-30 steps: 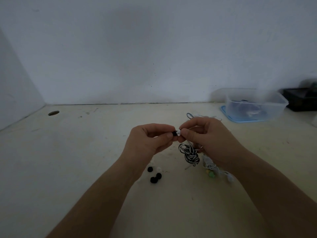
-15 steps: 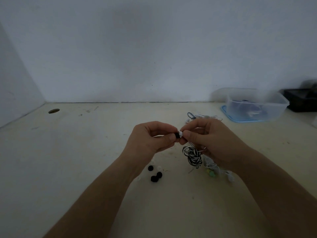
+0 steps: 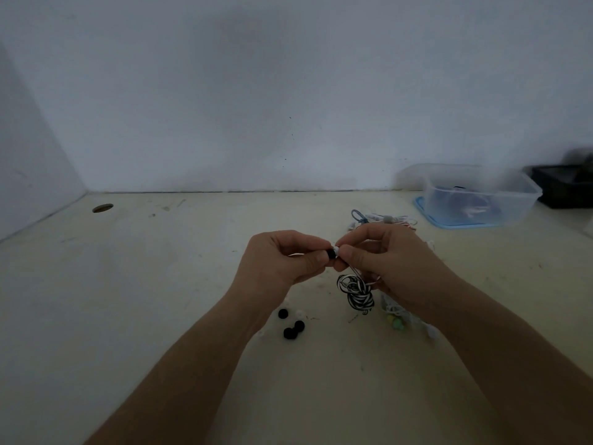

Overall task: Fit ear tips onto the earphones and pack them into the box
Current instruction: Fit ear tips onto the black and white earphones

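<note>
**Operator:** Pinching on both sides: my left hand nips a black ear tip and my right hand nips the white earbud. The two touch, raised above the table, with the striped cable dangling below.

**Spotter:** What worries you?

**Operator:** Pushing off-axis, I judge, folds the tip or pops it loose among the spare ear tips. The clear box sits far right, well apart.
</note>
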The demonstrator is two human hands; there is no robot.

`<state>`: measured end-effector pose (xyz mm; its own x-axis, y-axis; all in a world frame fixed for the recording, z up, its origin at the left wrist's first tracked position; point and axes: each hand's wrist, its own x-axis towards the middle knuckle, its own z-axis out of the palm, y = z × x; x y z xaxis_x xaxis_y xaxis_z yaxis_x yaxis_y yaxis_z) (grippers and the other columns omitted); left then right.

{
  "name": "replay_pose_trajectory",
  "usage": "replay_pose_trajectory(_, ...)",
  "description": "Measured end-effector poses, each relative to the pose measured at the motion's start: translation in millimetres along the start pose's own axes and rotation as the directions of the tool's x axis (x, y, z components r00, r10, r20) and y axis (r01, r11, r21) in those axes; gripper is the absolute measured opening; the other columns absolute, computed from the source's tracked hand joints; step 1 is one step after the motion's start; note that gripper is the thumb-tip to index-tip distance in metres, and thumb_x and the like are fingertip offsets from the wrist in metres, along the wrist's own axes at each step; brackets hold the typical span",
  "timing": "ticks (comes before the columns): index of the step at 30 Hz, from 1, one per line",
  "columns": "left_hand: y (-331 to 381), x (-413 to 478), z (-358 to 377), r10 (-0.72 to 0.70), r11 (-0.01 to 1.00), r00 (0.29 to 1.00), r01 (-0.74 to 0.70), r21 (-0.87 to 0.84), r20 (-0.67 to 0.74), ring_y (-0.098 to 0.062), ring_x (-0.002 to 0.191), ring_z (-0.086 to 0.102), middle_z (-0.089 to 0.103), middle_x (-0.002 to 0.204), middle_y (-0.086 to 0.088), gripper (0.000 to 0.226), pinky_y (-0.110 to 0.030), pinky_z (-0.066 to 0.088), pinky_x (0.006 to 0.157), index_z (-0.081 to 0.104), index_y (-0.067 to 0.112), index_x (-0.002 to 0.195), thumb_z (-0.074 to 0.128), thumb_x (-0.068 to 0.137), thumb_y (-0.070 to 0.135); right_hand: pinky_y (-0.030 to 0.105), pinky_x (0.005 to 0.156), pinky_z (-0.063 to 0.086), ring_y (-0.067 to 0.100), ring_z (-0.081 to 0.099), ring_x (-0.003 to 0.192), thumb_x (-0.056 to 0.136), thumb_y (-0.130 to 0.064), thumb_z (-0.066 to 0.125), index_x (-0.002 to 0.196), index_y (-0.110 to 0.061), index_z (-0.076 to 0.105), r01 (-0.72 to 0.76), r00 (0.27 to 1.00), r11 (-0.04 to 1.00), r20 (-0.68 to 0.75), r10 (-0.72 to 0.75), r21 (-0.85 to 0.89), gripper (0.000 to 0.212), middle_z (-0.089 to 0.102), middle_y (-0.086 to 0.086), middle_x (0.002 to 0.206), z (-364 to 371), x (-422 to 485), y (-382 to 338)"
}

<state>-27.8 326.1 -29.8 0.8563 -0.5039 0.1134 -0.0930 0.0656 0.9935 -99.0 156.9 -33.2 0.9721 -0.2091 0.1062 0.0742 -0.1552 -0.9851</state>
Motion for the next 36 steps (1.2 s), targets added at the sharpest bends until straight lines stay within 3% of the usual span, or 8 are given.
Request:
replay_pose_trajectory(9, -0.5, -0.9, 0.7, 0.018, 0.999, 1.0, -0.017, 0.027, -0.017, -0.02, 0.079, 0.075, 0.077, 0.081, -0.011, 0.017, -0.019, 0.056, 0.069, 0.076, 0.009, 0.085, 0.071, 0.081, -0.007, 0.021, 0.053, 0.045, 0.005, 0.064, 0.06, 0.091, -0.012, 0.069, 0.089, -0.013, 0.071, 0.039, 0.997, 0.996, -0.066, -0.045, -0.084, 0.003, 0.077, 0.004, 0.078, 4.7, -1.2, -0.4)
replay_pose_trajectory(25, -3.6, 0.4, 0.2, 0.03, 0.999, 0.999, -0.03, 0.024, -0.036, -0.022, 0.08, 0.075, 0.077, 0.082, -0.012, 0.014, -0.02, 0.057, 0.07, 0.076, 0.008, 0.087, 0.073, 0.08, -0.005, 0.017, 0.05, 0.045, 0.0, 0.062, 0.054, 0.089, -0.009, 0.07, 0.09, -0.01, 0.071, 0.082, 0.988, 0.992, -0.121, -0.093, -0.093, 0.001, 0.077, 0.004, 0.075, 12.0, -0.5, 3.8)
replay_pose_trajectory(31, -3.8, 2.0, -2.8, 0.044, 0.999, 0.999, -0.043, 0.025, -0.014, -0.022, 0.084, 0.075, 0.077, 0.085, -0.01, 0.013, -0.021, 0.057, 0.073, 0.075, 0.008, 0.091, 0.073, 0.082, 0.0, 0.022, 0.05, 0.043, 0.007, 0.048, 0.046, 0.089, -0.014, 0.07, 0.094, -0.011, 0.072, -0.002, 0.998, 0.998, -0.067, 0.006, 0.061, 0.006, 0.076, 0.01, 0.081, 7.7, 1.4, 2.8)
replay_pose_trajectory(36, -1.7, -0.4, -2.5, 0.031, 0.999, 0.999, -0.032, 0.009, 0.035, -0.018, 0.088, 0.074, 0.077, 0.093, -0.006, 0.013, -0.022, 0.057, 0.073, 0.073, 0.01, 0.102, 0.067, 0.09, 0.011, 0.02, 0.05, 0.044, 0.002, 0.05, 0.045, 0.09, -0.011, 0.067, 0.093, -0.008, 0.071, -0.046, 0.997, 0.981, -0.057, 0.058, 0.188, 0.006, 0.074, 0.012, 0.08, 7.2, 2.3, 2.2)
